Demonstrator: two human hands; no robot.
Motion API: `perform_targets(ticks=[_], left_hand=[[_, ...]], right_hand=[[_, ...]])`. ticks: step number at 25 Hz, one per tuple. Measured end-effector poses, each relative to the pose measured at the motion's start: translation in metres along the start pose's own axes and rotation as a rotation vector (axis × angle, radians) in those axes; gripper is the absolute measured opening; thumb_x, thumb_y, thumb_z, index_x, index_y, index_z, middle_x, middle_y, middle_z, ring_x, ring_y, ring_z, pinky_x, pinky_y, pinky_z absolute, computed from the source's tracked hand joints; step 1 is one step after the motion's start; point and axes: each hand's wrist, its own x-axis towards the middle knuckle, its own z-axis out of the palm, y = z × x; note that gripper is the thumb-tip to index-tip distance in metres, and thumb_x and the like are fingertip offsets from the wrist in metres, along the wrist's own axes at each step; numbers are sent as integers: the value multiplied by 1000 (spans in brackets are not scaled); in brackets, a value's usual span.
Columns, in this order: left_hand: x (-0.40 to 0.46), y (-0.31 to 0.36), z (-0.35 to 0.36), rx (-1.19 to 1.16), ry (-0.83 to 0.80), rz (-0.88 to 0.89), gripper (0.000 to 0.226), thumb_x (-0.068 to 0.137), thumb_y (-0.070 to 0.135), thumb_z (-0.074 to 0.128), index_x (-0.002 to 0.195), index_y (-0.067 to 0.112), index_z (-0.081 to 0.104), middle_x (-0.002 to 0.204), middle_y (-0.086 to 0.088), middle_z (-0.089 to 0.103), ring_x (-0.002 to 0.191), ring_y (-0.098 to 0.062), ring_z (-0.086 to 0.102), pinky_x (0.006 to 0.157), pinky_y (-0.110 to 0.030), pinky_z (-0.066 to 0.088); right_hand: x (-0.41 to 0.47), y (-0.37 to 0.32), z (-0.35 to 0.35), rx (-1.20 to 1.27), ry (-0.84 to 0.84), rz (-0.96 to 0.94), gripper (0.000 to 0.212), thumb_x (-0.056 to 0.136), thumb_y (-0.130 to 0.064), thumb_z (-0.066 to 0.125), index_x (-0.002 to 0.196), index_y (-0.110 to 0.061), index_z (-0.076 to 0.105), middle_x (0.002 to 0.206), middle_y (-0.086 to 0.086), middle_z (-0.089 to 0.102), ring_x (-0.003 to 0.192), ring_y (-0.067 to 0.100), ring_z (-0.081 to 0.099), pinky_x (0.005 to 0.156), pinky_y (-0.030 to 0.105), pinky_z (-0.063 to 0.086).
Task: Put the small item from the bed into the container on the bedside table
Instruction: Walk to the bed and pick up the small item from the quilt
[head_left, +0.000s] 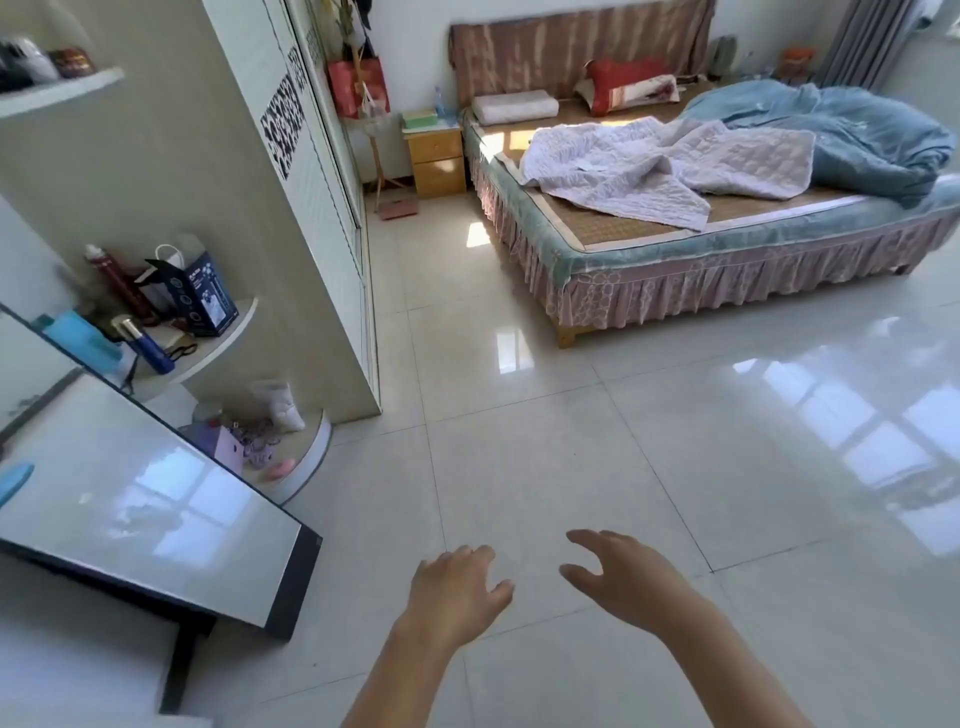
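Note:
The bed stands at the far right of the room, with a white quilt and a blue duvet rumpled on it. A small pale item lies on the white quilt; what it is I cannot tell. The yellow wooden bedside table sits left of the bed's head, with a green box-like container on top. My left hand and my right hand hover low over the floor, far from the bed, fingers apart and holding nothing.
A glass-topped table is close on my left. A tall wardrobe with curved corner shelves of bottles and boxes stands beyond it. Glossy tiled floor stretches to the bed. A coat stand with a red bag is beside the bedside table.

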Motion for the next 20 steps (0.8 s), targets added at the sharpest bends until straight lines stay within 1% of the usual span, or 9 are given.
perform_targets(ticks=[3, 4, 8, 10, 14, 20], left_hand=[[16, -2, -5, 6, 27, -6, 52, 92, 50, 38, 133, 19, 44, 129, -3, 58, 117, -23, 55, 98, -37, 42], [22, -4, -9, 5, 13, -20, 53, 92, 50, 37, 135, 19, 43, 131, -3, 57, 118, -23, 54, 99, -37, 41], [54, -20, -25, -91, -148, -79, 54, 94, 51, 34, 139, 21, 37, 141, -4, 48, 126, -22, 48, 101, -35, 39], [76, -32, -38, -150, -185, -90, 56, 94, 52, 33, 141, 22, 35, 145, -3, 44, 129, -21, 45, 103, -34, 38], [132, -58, -75, -145, -210, -91, 57, 93, 53, 35, 142, 22, 34, 146, -3, 43, 131, -21, 43, 105, -35, 36], [240, -98, -151, -70, -192, -58, 56, 93, 53, 35, 139, 20, 39, 143, -5, 47, 128, -24, 47, 103, -38, 37]], right_hand=[[16, 0, 0, -44, -2, -43, 52, 92, -51, 43, 140, -30, 38, 136, -2, 54, 125, 18, 49, 101, 33, 42], [22, -1, -2, -52, -13, -38, 52, 92, -50, 43, 140, -30, 38, 136, -3, 54, 125, 18, 49, 102, 33, 42], [59, -8, -9, -35, -53, -24, 50, 92, -48, 42, 139, -30, 40, 136, -4, 54, 125, 16, 50, 101, 31, 42], [85, -14, -15, -32, -76, -16, 50, 92, -48, 43, 139, -30, 40, 136, -4, 53, 125, 16, 49, 101, 32, 41], [155, -39, -35, -31, -126, 3, 51, 91, -50, 45, 137, -29, 43, 139, -5, 52, 128, 15, 48, 104, 31, 40], [277, -83, -85, -47, -116, 41, 50, 91, -50, 45, 136, -30, 43, 137, -5, 54, 126, 15, 49, 102, 31, 41]])
